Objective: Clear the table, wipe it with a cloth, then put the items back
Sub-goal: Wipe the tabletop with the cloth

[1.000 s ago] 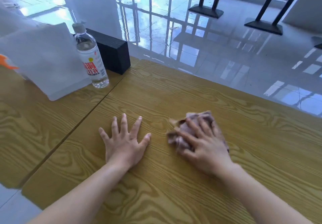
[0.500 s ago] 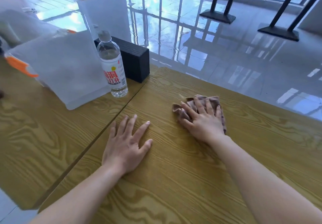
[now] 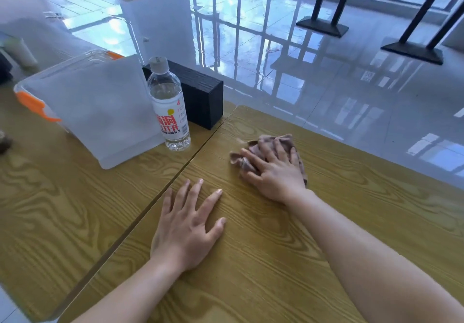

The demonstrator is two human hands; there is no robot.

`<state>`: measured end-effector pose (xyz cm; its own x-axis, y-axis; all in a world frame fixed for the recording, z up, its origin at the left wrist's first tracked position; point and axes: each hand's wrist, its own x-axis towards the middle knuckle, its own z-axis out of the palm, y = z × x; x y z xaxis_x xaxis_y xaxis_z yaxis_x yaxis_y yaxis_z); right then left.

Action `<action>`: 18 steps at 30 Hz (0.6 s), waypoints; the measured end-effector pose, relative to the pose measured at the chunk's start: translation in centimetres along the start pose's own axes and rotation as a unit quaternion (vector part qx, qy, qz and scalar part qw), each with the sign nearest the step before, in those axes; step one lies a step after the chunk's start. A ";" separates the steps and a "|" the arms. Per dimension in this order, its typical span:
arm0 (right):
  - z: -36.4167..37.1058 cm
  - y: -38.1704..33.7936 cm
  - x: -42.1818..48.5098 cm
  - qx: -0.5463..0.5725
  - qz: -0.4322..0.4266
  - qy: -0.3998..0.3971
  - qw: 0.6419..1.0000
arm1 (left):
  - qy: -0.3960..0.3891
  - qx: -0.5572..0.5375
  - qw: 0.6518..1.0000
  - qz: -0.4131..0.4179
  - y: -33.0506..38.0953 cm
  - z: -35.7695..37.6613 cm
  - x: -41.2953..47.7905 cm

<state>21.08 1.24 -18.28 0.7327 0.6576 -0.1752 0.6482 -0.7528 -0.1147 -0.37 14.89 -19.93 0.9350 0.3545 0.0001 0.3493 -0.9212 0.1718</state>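
A crumpled brown cloth (image 3: 285,139) lies on the right wooden table (image 3: 351,209), near its far left corner. My right hand (image 3: 273,172) covers most of the cloth, fingers bent over it and pressing it onto the wood. My left hand (image 3: 187,227) rests flat on the same table, fingers spread, just right of the seam between the two tables. On the left table (image 3: 50,209) stand a water bottle (image 3: 170,111) with a white label, a translucent plastic box (image 3: 95,106) with orange clips, and behind them a black box (image 3: 203,96).
The far table edge runs close behind the cloth, with glossy tiled floor beyond. Black table legs (image 3: 324,23) stand on the floor at the back right. A small dark object (image 3: 3,144) sits at the left frame edge.
My right hand has slid the cloth away from me toward the far left corner of the right table. The left hand has stayed flat in place.
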 end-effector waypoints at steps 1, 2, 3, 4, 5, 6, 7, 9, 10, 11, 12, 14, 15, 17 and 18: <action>-0.4 0.0 2.0 0.021 0.051 -0.005 0.998 | 0.001 -0.001 1.000 -0.001 0.0 0.0 0.0; -0.6 -0.4 3.6 0.040 0.092 -0.008 0.995 | 0.000 0.001 1.000 -0.002 0.0 -0.1 0.0; -0.5 -1.1 4.4 0.050 0.110 -0.008 0.993 | 0.000 0.003 1.000 -0.002 0.0 -0.1 0.0; -0.3 -2.0 4.2 0.050 0.098 -0.007 0.994 | -0.001 0.005 1.000 -0.002 0.1 -0.2 -0.1; 0.1 -2.9 2.9 0.038 0.065 -0.003 0.997 | -0.002 0.007 1.000 -0.002 0.1 -0.3 -0.1; 0.6 -3.5 1.0 0.020 0.018 0.006 1.000 | -0.002 0.009 1.000 -0.003 0.1 -0.3 -0.2; 1.0 -3.6 -1.3 0.003 -0.028 0.016 0.999 | 0.000 0.007 1.000 -0.003 0.1 -0.3 -0.2; 1.6 -1.6 -5.3 -0.024 -0.078 0.025 0.996 | 0.003 -0.002 1.000 -0.005 0.0 -0.2 -0.1; 1.5 0.3 -6.1 -0.032 -0.066 0.025 0.997 | 0.005 -0.004 1.000 -0.006 -0.1 -0.2 -0.1; 1.2 2.4 -6.3 -0.034 -0.028 0.021 0.999 | 0.005 -0.006 1.000 -0.005 -0.1 -0.1 -0.1; 0.8 4.6 -6.2 -0.027 0.026 0.008 0.999 | 0.006 -0.007 1.000 -0.004 -0.1 0.0 -0.1; 0.0 8.1 -6.1 0.003 0.129 -0.015 0.992 | 0.011 -0.008 1.000 -0.001 -0.1 0.1 0.0; 0.0 8.8 -6.7 0.018 0.160 -0.016 0.987 | 0.014 -0.009 1.000 0.001 -0.2 0.1 0.0; 0.7 7.9 -9.1 0.029 0.176 -0.006 0.984 | 0.016 -0.007 1.000 0.001 -0.2 0.1 -0.1; 1.3 6.6 -10.8 0.024 0.165 0.003 0.986 | 0.016 -0.003 1.000 -0.001 -0.3 0.1 -0.1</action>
<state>17.18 -10.89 -18.37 0.9037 0.3758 -0.2051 0.3630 -0.9266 -0.0981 -0.52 15.08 -20.08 0.9322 0.3606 0.0308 0.3499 -0.9198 0.1778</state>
